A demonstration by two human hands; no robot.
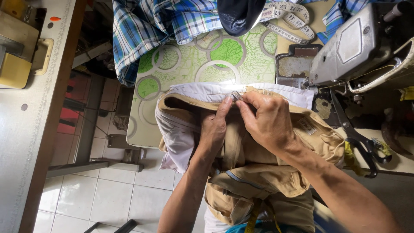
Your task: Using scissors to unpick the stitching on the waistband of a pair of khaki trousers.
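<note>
Two hands on tan cotton trousers (pixel 276 168)
Left hand (pixel 214 129) pinches the waistband; right hand (pixel 269 118) fingers hold a small thin metal tool (pixel 237 96).

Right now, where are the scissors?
In the head view, the black scissors lie at the right on the table edge, beside the tan trousers, below the sewing machine.

Both forearms bare, left hand (pixel 212 129) and right hand (pixel 269 121) seemingly ringless.
</note>
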